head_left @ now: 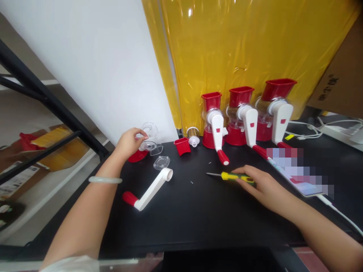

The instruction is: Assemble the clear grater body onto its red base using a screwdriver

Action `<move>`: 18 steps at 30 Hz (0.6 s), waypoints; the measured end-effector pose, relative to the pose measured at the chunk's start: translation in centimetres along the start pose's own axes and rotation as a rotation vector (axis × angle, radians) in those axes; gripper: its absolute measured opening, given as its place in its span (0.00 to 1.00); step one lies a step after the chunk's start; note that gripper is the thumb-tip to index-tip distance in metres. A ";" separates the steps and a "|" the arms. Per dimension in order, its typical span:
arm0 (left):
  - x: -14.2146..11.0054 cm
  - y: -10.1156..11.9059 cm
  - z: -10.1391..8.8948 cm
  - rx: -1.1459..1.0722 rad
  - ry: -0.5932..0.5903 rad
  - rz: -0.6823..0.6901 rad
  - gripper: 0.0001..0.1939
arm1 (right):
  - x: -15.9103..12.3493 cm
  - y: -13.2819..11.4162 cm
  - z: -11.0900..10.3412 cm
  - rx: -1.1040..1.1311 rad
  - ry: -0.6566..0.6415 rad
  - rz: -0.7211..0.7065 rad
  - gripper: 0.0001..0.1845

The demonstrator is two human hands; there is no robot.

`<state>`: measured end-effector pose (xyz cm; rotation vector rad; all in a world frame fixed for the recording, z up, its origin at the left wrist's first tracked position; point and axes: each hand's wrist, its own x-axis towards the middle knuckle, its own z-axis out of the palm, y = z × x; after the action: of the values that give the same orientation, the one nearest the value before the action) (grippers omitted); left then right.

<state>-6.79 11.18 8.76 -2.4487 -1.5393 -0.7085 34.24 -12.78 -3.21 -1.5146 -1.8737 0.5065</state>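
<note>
At the table's left rear, my left hand (132, 141) has its fingertips pinched at the clear plastic grater body (150, 144), which stands on a red base (138, 156). The fingers partly hide that body. My right hand (263, 185) grips a yellow and black screwdriver (238, 176), its shaft pointing left above the tabletop. Between the hands lie a white crank handle (153, 190) with a red knob and a clear round cover (161, 162). Two tiny screws (191, 182) rest nearer the screwdriver tip.
Behind lie a red hopper (182, 146) and a metal grating drum (193, 136). Three assembled red and white drum graters (217, 128) stand at the back. A phone (295, 177) with a white cable lies right, and a black rack (42, 90) stands left.
</note>
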 end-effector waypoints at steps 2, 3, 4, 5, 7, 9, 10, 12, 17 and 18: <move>-0.9 2.0 -2.1 0.012 0.100 -0.002 0.12 | 0.0 0.1 0.0 -0.008 -0.002 0.004 0.17; -1.4 3.4 -3.4 0.018 0.179 0.026 0.11 | 0.1 0.2 0.1 -0.012 -0.002 0.004 0.17; -2.0 5.0 -4.7 0.023 0.260 0.082 0.11 | 0.1 0.4 0.1 -0.018 -0.003 0.005 0.17; -2.6 6.7 -6.0 0.021 0.330 0.141 0.11 | 0.1 0.5 0.1 -0.027 -0.008 0.006 0.17; -3.8 10.1 -7.8 -0.014 0.378 0.249 0.10 | 0.1 0.9 0.1 -0.055 -0.027 -0.004 0.16; -4.9 12.9 -8.1 -0.121 0.311 0.320 0.10 | 0.1 1.3 0.0 -0.089 -0.045 -0.015 0.15; -5.3 14.0 -7.7 -0.175 0.248 0.343 0.10 | 0.1 1.4 -0.1 -0.105 -0.047 -0.020 0.15; -5.8 15.4 -6.0 -0.267 0.102 0.364 0.10 | 0.1 1.6 -0.3 -0.131 -0.040 -0.026 0.15; -6.3 16.2 -1.2 -0.339 -0.134 0.361 0.09 | 0.1 1.6 -0.5 -0.150 -0.037 -0.039 0.15; -6.4 16.2 -0.7 -0.324 -0.147 0.355 0.08 | 0.1 1.5 -0.5 -0.151 -0.032 -0.042 0.15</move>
<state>4.98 -1.62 8.12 -2.9648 -1.0467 -0.7729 35.64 -12.35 -3.91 -1.5682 -2.0027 0.3795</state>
